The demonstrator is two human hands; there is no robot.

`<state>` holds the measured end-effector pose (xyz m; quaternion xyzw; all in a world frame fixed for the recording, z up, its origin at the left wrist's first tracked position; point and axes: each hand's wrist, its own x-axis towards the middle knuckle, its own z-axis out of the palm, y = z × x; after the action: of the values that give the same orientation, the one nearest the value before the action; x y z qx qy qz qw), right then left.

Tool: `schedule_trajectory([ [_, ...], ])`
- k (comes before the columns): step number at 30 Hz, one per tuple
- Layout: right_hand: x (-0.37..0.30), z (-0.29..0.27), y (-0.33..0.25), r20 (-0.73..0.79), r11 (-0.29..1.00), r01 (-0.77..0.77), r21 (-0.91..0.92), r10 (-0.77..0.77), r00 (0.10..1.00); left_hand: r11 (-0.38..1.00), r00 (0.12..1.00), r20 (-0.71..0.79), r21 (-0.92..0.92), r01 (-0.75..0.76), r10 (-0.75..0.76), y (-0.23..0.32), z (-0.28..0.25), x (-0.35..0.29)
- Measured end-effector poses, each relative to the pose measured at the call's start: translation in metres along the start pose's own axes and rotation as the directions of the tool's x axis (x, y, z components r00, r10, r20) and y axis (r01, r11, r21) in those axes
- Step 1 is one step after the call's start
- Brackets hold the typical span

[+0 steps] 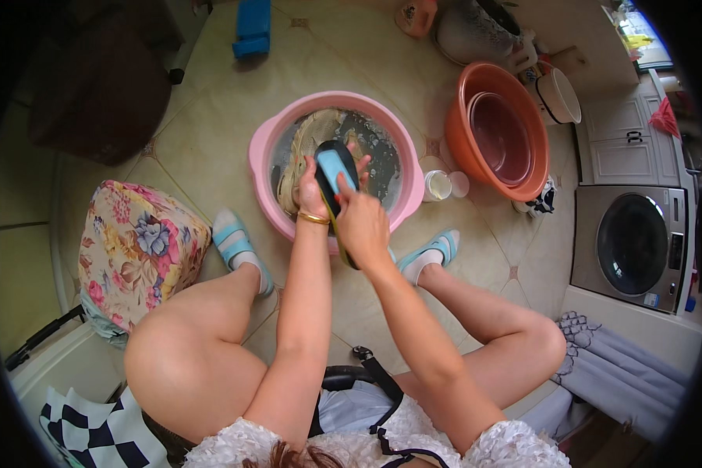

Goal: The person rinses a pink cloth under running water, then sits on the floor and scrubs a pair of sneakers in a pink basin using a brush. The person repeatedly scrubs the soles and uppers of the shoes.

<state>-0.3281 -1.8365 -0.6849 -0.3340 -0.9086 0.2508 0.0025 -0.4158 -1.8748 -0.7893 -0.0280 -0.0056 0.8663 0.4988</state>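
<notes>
left hand (pixel 314 193) half-closed round oval black-and-blue item (pixel 335 162), right hand (pixel 364 224) curled on it, above round smooth pink basin (pixel 260 152), bubbly water (pixel 384 164), beige mesh fabric (pixel 320 129) inside

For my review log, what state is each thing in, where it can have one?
Black-and-blue item: held by left hand and right hand
Basin: upright, holding bubbly water
Beige item: lying in basin
Jar: open
Lid: off, beside jar
Orange tub: holding red tub
Washer: door shut
Cabinet: doors shut
Slippers: worn
</notes>
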Motion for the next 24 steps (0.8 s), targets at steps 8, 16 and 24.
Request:
schedule_trajectory([
  [8, -0.015, -0.004, -0.004, 0.065, 0.999, 0.015, -0.048, -0.012, 0.998, 0.992, 0.994, -0.060, 0.096, -0.081, 0.087, 0.003, -0.001, 0.007],
  [16, -0.002, -0.010, -0.001, 0.032, 0.999, -0.038, 0.002, 0.038, 0.999, 0.993, 0.990, -0.092, 0.047, -0.106, 0.110, 0.003, -0.002, 0.007],
  [24, 0.033, -0.008, -0.003, -0.006, 0.995, -0.077, 0.060, 0.077, 0.997, 0.999, 0.999, -0.036, 0.031, 0.023, -0.022, -0.004, 0.015, 0.012],
])
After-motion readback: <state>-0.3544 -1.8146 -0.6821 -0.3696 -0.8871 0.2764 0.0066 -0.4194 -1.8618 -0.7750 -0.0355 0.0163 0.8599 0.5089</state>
